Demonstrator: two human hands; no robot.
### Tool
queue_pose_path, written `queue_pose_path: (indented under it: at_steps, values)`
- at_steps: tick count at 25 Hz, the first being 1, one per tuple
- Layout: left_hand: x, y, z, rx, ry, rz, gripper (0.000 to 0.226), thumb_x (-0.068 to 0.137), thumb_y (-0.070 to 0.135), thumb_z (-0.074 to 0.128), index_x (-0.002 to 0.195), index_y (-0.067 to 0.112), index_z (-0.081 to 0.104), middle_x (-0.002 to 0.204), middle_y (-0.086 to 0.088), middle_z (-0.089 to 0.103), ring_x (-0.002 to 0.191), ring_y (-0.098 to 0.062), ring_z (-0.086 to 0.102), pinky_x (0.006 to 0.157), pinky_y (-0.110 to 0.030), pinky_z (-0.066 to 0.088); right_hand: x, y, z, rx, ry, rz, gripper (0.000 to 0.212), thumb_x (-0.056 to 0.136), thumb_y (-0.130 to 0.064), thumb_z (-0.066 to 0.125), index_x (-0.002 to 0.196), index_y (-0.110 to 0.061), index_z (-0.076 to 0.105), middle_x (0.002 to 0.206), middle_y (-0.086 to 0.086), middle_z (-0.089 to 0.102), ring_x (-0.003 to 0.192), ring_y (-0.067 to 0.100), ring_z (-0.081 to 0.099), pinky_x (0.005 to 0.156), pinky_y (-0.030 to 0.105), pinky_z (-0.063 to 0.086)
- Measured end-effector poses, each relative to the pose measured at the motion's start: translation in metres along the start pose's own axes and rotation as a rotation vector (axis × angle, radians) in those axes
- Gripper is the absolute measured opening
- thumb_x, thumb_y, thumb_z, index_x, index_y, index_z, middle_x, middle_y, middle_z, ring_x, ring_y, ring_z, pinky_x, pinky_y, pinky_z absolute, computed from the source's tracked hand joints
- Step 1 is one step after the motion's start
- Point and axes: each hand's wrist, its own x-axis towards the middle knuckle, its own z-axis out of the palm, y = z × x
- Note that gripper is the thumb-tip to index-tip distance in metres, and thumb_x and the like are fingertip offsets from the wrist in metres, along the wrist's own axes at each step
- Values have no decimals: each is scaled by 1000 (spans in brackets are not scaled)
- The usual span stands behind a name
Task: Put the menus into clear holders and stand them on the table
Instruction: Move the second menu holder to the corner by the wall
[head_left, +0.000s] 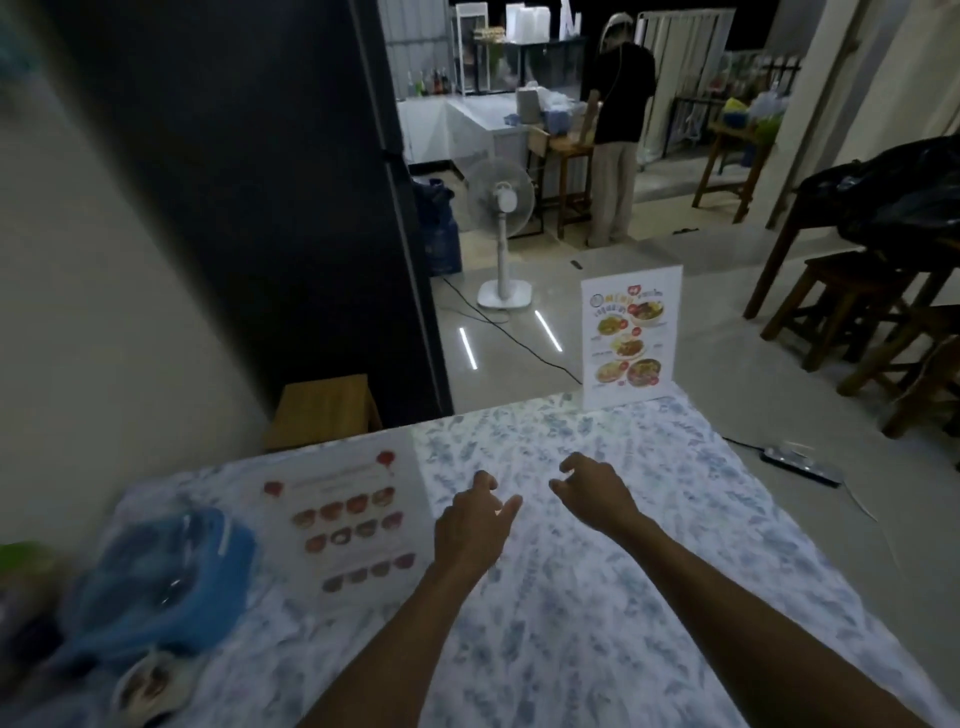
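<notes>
Table (597, 597): blue-and-white leaf-print cloth, fills the lower half of the view.
Left hand (475, 525): over the cloth near table centre, palm down, fingers loosely curled, thumb out toward 2 o'clock; holds nothing. Touching the cloth or just above it, cannot tell.
Right hand (592, 491): just beside the left hand at its 2 o'clock, small gap between them; fingers bent and pointing toward 10 o'clock, empty.
Standing menu (629, 338): upright in a clear holder at the table's far edge, about 1 o'clock from the hands, well apart from them; printed side faces the wearer, food photos and red badges show, base on the cloth.
Flat menu (353, 519): lying face up on the cloth at 9 o'clock of the left hand, near it but not touching; rows of dish photos. Glare over it; in a holder or bare, cannot tell.
Blue bundle (166, 577): at 9 o'clock on the table's left edge, beyond the flat menu; blurred, looks like plastic or cloth.
Fan (501, 218): white pedestal fan on the floor at 12 o'clock, past the table.
Person (618, 130): dark top, light trousers, back turned, far at 12 to 1 o'clock by a counter.
Stools (852, 312): dark wooden, at 2 to 3 o'clock.
</notes>
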Motion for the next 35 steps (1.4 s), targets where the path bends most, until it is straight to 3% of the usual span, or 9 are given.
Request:
queue_pose_path:
  at_steps: [4, 7, 11, 17, 23, 29, 32, 35]
  values:
    - [-52, -68, -42, 41, 29, -49, 41, 90, 57, 55, 117, 26, 52, 107, 2, 71, 96, -23, 68, 84, -37, 54, -57, -54, 61, 8, -74, -80, 39, 91, -42, 62, 121, -18, 60, 118, 9, 71, 107, 26, 65, 88, 36, 53]
    - [-75, -98, -71, 39, 103, -143, 51, 88, 57, 58, 128, 27, 51, 118, 2, 68, 106, -26, 66, 89, -34, 50, -81, -82, 87, 4, -108, -140, 40, 92, -40, 62, 123, -16, 59, 120, 10, 69, 109, 27, 65, 88, 35, 52]
    - [-98, -137, -99, 13, 115, -143, 55, 88, 64, 53, 130, 30, 46, 120, 5, 68, 104, -22, 67, 85, -36, 53, -97, -106, 105, -22, -138, -193, 41, 92, -39, 61, 125, -14, 58, 121, 9, 70, 108, 26, 66, 86, 36, 53]
    - [-105, -184, -123, 45, 140, -208, 43, 92, 56, 54, 119, 22, 50, 113, 2, 72, 98, -21, 69, 72, -30, 48, -90, -104, 123, -76, -189, -162, 43, 91, -41, 60, 126, -17, 56, 122, 9, 68, 101, 25, 67, 85, 38, 56]
    - [-83, -212, -127, 83, 187, -334, 42, 92, 55, 54, 112, 19, 50, 111, -4, 70, 100, -28, 67, 83, -44, 55, -56, -96, 130, -125, -231, -143, 46, 90, -40, 63, 127, -14, 54, 119, 11, 67, 100, 27, 66, 84, 40, 57]
    - [-49, -214, -122, 17, 213, -413, 49, 88, 47, 67, 118, 13, 51, 116, -7, 67, 104, -29, 66, 84, -43, 53, -26, -96, 144, -146, -320, -259, 48, 87, -32, 70, 128, -13, 54, 116, 8, 72, 95, 23, 69, 71, 31, 56]
    - [-41, -212, -118, 48, 206, -380, 32, 91, 41, 66, 105, 15, 56, 107, -5, 70, 96, -27, 67, 73, -34, 47, -17, -92, 153, -168, -340, -304, 36, 90, -34, 63, 122, -17, 62, 111, 4, 74, 91, 22, 71, 78, 38, 61]
    - [-40, -216, -122, 32, 252, -361, 24, 91, 42, 66, 90, 20, 58, 97, 1, 74, 80, -18, 66, 57, -27, 40, -13, -87, 156, -149, -343, -321, 33, 93, -37, 61, 120, -19, 64, 106, 2, 75, 88, 21, 71, 75, 38, 61]
